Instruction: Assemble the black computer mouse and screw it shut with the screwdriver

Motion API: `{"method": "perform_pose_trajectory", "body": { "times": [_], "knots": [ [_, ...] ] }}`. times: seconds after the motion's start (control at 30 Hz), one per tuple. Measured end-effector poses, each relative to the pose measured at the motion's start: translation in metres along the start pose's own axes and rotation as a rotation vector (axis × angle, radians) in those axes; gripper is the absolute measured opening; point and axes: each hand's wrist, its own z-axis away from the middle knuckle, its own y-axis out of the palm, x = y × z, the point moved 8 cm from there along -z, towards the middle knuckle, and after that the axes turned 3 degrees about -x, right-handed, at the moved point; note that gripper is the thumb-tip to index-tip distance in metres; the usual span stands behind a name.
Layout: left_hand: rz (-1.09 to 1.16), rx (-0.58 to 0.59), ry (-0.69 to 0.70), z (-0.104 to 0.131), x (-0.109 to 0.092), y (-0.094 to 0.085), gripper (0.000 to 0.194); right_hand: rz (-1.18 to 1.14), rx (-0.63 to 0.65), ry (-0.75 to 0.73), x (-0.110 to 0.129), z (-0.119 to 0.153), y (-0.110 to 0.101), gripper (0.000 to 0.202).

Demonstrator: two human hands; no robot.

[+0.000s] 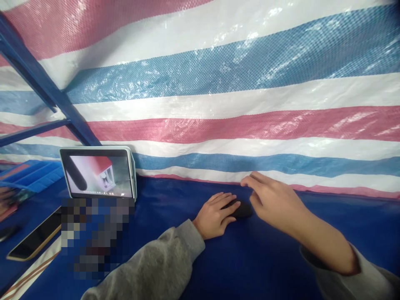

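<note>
On the dark blue table surface lies a small black rounded object, which looks like a computer mouse. My left hand rests over its left end, fingers and thumb lying around it and hiding that part. Just above and to the right, my right hand is raised off the table. Its fingers are bent and point left, with a gap between thumb and index finger, and nothing shows in them. Both wrists come out of grey sleeves.
A tablet in a pale case stands at the left, playing a video. Before it lies a pixelated patch. A phone and a blue compartment tray are further left, near another person's blurred hand. Striped plastic sheeting hangs behind.
</note>
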Motion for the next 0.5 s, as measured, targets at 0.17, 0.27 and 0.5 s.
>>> {"method": "perform_pose_trajectory", "body": {
  "times": [0.17, 0.27, 0.5],
  "knots": [
    [0.000, 0.008, -0.009, -0.0007, -0.0005, -0.0008, 0.040, 0.014, 0.010, 0.004, -0.0008, 0.0004, 0.0004, 0.029],
    [-0.004, 0.008, -0.008, -0.0007, -0.0005, -0.0012, 0.040, 0.017, -0.002, 0.005, -0.0009, 0.0005, -0.0004, 0.024],
    [0.000, -0.004, -0.004, -0.0003, -0.0002, -0.0018, 0.041, 0.027, -0.013, 0.012, -0.0018, -0.0002, -0.0006, 0.024]
  ]
}}
